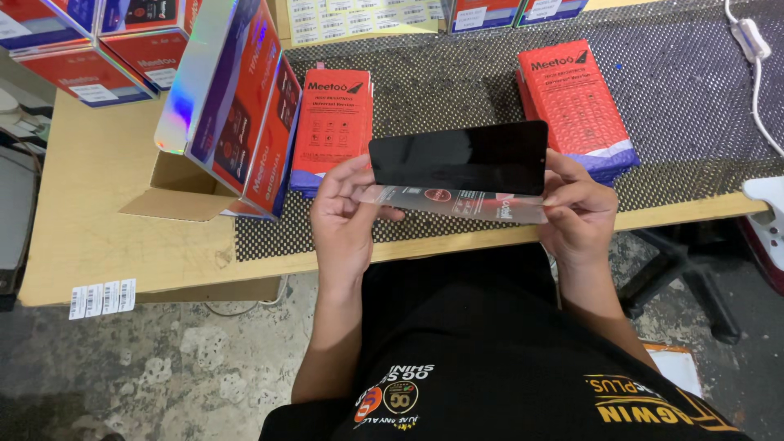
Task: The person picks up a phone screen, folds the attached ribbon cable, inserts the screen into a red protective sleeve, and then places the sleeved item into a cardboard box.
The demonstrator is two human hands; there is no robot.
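Both hands, left hand point(343, 216) and right hand point(578, 214), pinch a black glass panel point(459, 158) mid-frame above the wooden table point(98, 196), black mesh mat point(678, 90) and stained concrete floor point(163, 367).

Glass panel point(459, 157): glossy black, unpatterned. Sleeve point(457, 204) below it: clear, with small red and black print. Flat packets point(333, 122): red fronts, black lettering, purple-white lower edge. Mat point(670, 90): black with a regular pale dot grid. Worktop point(98, 204): pale tan. Open box point(233, 98): red and blue, iridescent silver side.
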